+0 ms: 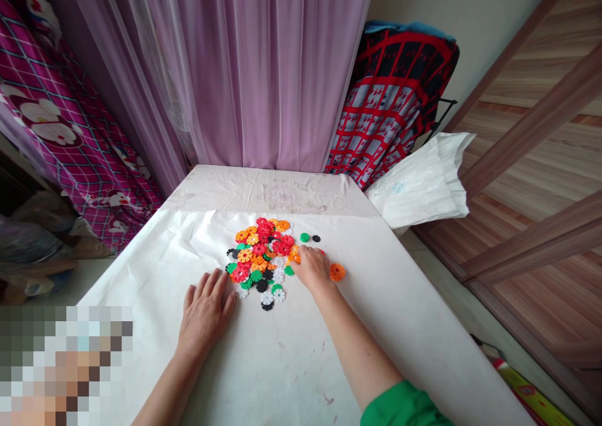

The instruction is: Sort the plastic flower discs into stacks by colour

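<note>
A heap of notched plastic flower discs (258, 264) in red, orange, green, black and white lies on the white-covered table (263, 363). My left hand (207, 310) rests flat at the heap's near left side, fingers outstretched and holding nothing. On the heap's right edge, my right hand (311, 266) is curled, with thumb and forefinger at an orange flower disc (295, 256); the other fingertips are hidden. Green discs (305, 238) and a black disc (316, 238) lie apart beyond this hand. Orange discs (337, 271) sit to its right. A bit of red shows behind the knuckles.
A white bag (423, 181) stands at the table's far right corner. Purple curtains (263, 68) hang behind the table, and a red patterned cloth (385, 100) drapes nearby. Wooden doors (540, 162) line the right. A blurred patch covers the lower left.
</note>
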Motion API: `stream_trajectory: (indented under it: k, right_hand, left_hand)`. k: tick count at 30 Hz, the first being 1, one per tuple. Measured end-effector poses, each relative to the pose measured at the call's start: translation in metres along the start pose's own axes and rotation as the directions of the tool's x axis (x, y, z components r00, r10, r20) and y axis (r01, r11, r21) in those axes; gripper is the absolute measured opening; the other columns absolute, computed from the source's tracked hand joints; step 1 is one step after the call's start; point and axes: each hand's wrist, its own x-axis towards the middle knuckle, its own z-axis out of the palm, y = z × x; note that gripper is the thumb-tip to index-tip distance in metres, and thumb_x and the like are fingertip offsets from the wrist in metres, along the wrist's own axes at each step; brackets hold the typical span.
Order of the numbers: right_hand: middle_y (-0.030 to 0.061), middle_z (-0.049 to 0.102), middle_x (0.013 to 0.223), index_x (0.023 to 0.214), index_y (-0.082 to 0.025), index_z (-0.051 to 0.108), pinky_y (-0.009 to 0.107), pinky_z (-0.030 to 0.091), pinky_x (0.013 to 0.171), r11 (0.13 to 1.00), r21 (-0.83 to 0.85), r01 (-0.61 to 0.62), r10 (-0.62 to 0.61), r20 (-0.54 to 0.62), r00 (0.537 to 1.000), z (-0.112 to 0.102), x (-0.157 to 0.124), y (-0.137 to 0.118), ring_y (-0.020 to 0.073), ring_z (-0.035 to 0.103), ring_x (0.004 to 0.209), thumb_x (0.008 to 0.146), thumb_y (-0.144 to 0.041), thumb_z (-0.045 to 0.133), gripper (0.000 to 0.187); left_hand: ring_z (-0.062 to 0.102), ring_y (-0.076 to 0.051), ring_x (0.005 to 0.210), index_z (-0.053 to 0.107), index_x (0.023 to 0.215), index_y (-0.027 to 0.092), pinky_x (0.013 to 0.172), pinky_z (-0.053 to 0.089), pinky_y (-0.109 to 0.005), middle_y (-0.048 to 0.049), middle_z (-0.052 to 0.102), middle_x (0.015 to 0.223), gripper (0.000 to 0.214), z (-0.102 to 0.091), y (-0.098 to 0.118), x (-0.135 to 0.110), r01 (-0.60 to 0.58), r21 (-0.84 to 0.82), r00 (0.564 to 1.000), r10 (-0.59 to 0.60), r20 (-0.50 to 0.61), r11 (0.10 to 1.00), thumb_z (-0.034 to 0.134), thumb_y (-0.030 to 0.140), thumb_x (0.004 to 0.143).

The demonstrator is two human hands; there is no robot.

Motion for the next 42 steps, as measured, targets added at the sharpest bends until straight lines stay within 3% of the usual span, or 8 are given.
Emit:
stream_trajectory:
  k: [11,16,22,26,31,35,42]
  right_hand:
    - [0.0143,0.067,0.124,0.121,-0.015,0.057,0.034,0.046,0.09,0.981,0.141,-0.135,0.115,0.14,0.983,0.0,0.017,-0.01,0.0269,0.062,0.116,0.082,-0.031,0.07,0.044]
    - [0.0078,0.07,0.12,0.121,-0.02,0.054,0.031,0.045,0.087,0.946,0.253,-0.202,0.159,0.179,0.971,0.007,0.02,-0.011,0.0232,0.064,0.113,0.079,-0.028,0.073,0.047]
    - [-0.0008,0.075,0.099,0.124,-0.024,0.052,0.027,0.044,0.074,0.859,0.446,-0.253,0.202,0.16,0.966,0.005,0.013,-0.019,0.0179,0.067,0.099,0.082,-0.021,0.065,0.043]
    - [-0.0026,0.075,0.094,0.117,-0.025,0.058,0.024,0.043,0.07,0.866,0.468,-0.177,0.14,0.111,0.984,0.0,-0.002,-0.012,0.0151,0.067,0.09,0.084,-0.021,0.062,0.034]
    - [0.0024,0.072,0.104,0.101,-0.026,0.069,0.024,0.043,0.077,0.98,0.186,0.072,-0.06,-0.073,0.996,0.002,-0.036,0.003,0.0164,0.064,0.097,0.089,-0.018,0.056,0.019]
    - [0.0035,0.071,0.105,0.099,-0.025,0.071,0.024,0.043,0.083,0.968,0.118,0.219,-0.218,-0.021,0.976,0.01,-0.059,0.006,0.017,0.063,0.102,0.091,-0.016,0.055,0.02]
    - [0.0018,0.072,0.106,0.1,-0.024,0.068,0.025,0.044,0.083,0.976,0.177,0.127,-0.132,0.015,0.991,0.012,-0.06,0.004,0.0174,0.064,0.103,0.087,-0.027,0.062,0.014]
  left_hand:
    - [0.036,-0.03,0.143,0.05,0.144,0.019,0.117,0.026,-0.054,-0.0111,0.049,0.152,0.056,0.003,-0.002,0.0,-0.009,-0.016,1.0,0.009,-0.013,1.0,0.033,0.044,0.097]
    - [0.036,-0.03,0.144,0.05,0.144,0.018,0.117,0.025,-0.053,-0.0103,0.048,0.153,0.057,0.0,0.0,0.0,-0.002,0.008,1.0,0.002,0.001,1.0,0.031,0.044,0.098]
    - [0.036,-0.029,0.144,0.05,0.144,0.019,0.118,0.026,-0.052,-0.0092,0.048,0.153,0.056,-0.001,0.0,0.0,0.005,0.008,1.0,-0.006,0.014,1.0,0.032,0.044,0.097]
    - [0.036,-0.03,0.143,0.05,0.144,0.018,0.117,0.027,-0.053,-0.0098,0.048,0.153,0.056,0.0,-0.001,0.001,-0.002,0.002,1.0,0.002,0.002,1.0,0.032,0.044,0.097]
    - [0.036,-0.03,0.144,0.05,0.144,0.017,0.117,0.026,-0.054,-0.0103,0.048,0.153,0.057,0.001,0.0,0.001,-0.005,0.006,1.0,0.005,0.008,1.0,0.032,0.044,0.097]
    - [0.037,-0.03,0.144,0.051,0.143,0.018,0.117,0.026,-0.053,-0.0103,0.049,0.152,0.056,0.001,0.0,0.001,-0.005,0.007,1.0,0.005,-0.002,1.0,0.033,0.044,0.097]
    - [0.038,-0.03,0.143,0.052,0.143,0.019,0.116,0.027,-0.054,-0.0111,0.049,0.151,0.055,0.001,0.0,0.0,-0.008,0.003,1.0,0.008,-0.019,1.0,0.034,0.043,0.097]
